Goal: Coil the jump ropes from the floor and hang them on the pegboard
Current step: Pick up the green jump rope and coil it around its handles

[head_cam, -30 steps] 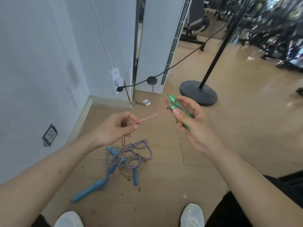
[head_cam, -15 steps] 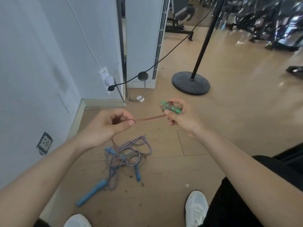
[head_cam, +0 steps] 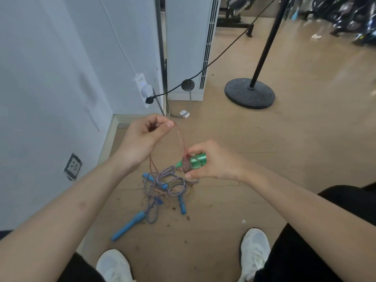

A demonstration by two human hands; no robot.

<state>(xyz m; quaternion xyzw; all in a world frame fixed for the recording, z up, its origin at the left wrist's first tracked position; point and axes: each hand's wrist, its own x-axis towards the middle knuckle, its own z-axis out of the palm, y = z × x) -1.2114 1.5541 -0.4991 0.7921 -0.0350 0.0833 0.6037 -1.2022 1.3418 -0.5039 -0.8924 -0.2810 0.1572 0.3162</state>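
Holds the left hand [head_cam: 146, 137] higher than half a second ago, above and to the left of the right hand [head_cam: 215, 161] rather than level with it. Runs the thin pink rope [head_cam: 180, 139] steeply down from the left pinch to the green handles [head_cam: 196, 160], where earlier it stretched almost flat between the hands. Keeps the handles nearly level now, pointed tips toward the left, with several pink turns wound round them near the tips.

Pinches the rope between left thumb and curled forefinger, other fingers folded in. Curls the right fingers and thumb round the handles, thumb underneath. Lets the slack drop from under the left hand toward the floor; seems to reach the tangle there, though too fine to follow.

Leaves the blue-and-white striped jump rope [head_cam: 164, 183] in a loose heap on the wooden floor [head_cam: 254, 159], below both hands, with a long blue handle [head_cam: 130, 226] at lower left and a shorter blue handle [head_cam: 182, 205] at right. Plants white shoes [head_cam: 254, 247] nearer the camera than the heap.

Shows a white plug block [head_cam: 142, 86] on the wall with a small mark, too blurred to read.
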